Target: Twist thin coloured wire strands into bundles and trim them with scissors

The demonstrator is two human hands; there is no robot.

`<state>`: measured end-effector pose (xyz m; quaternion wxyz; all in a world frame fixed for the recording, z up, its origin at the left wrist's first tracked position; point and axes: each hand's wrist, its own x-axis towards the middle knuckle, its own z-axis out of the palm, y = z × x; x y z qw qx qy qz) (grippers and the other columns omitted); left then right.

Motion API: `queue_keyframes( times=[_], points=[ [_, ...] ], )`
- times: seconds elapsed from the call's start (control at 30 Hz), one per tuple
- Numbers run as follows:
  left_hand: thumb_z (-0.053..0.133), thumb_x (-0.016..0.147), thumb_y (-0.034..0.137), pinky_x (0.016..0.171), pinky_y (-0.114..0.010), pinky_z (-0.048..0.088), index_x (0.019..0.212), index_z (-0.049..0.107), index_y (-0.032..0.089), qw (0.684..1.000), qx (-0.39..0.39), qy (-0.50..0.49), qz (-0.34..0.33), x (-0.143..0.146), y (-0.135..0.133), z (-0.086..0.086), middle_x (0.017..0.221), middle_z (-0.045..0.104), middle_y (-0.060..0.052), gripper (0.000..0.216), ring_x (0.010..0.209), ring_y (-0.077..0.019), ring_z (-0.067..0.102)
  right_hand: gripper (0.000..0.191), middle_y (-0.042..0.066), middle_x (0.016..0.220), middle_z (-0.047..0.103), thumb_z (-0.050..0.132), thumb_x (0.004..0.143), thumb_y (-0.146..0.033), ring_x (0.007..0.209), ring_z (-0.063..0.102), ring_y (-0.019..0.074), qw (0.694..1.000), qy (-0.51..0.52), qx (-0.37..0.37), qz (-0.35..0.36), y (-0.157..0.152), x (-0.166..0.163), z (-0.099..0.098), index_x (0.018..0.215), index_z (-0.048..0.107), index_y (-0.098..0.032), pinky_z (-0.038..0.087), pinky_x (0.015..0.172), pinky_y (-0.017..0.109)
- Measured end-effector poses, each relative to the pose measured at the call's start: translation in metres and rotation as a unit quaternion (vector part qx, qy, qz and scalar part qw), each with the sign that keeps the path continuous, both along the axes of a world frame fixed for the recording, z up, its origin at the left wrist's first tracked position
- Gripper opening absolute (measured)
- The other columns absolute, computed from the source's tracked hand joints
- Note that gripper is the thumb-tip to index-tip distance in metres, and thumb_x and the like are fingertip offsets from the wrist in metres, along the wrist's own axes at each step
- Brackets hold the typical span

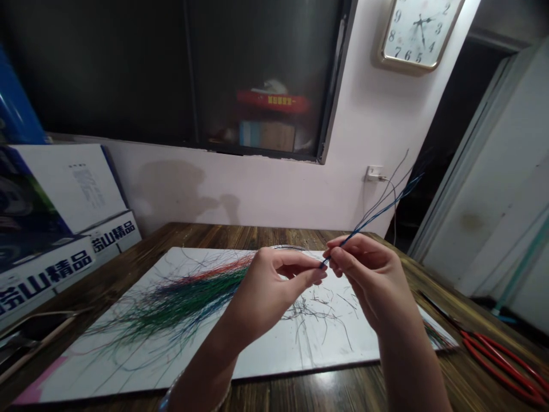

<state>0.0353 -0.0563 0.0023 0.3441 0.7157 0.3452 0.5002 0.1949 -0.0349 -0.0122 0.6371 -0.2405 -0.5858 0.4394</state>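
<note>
My left hand (274, 283) and my right hand (364, 272) meet above a white board (128, 366), fingertips almost touching. Both pinch a thin bunch of blue fibres (377, 212) that rises up and to the right from my fingers, with a few grey strands fanning out at its top. On the board to the left lies a spread pile of loose red, green and blue fibres (184, 297). Short dark clippings (317, 312) are scattered on the board beneath my hands.
The board rests on a dark wooden table (334, 389). Red-handled scissors (501, 360) lie at the right edge. Printed boxes (55, 229) stand at the left. A wall clock (418, 31) and a wall socket (374, 173) are behind, beside a dark window.
</note>
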Motion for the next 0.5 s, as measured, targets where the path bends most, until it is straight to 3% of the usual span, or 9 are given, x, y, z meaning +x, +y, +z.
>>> queue_keyframes(
  times=[0.37, 0.5],
  points=[
    [0.068, 0.076, 0.014, 0.059, -0.022, 0.041, 0.073, 0.074, 0.017, 0.997, 0.048, 0.043, 0.035, 0.0035, -0.0011, -0.0009, 0.070, 0.071, 0.001, 0.007, 0.066, -0.0107, 0.058, 0.012, -0.003, 0.060, 0.063, 0.081, 0.065, -0.025, 0.051, 0.049, 0.0040, 0.996, 0.041, -0.060, 0.060, 0.0048, 0.0022, -0.0020, 0.068, 0.072, -0.018, 0.039, 0.048, 0.014],
    [0.067, 0.076, 0.012, 0.058, -0.020, 0.042, 0.071, 0.073, 0.016, 0.999, 0.038, 0.021, 0.029, 0.0056, -0.0013, 0.0005, 0.067, 0.069, 0.001, 0.009, 0.063, -0.0093, 0.056, 0.010, -0.003, 0.060, 0.065, 0.080, 0.067, -0.025, 0.054, 0.054, 0.0035, 0.993, 0.055, -0.056, 0.087, 0.0030, 0.0015, -0.0008, 0.070, 0.072, -0.019, 0.044, 0.052, 0.012]
  ],
)
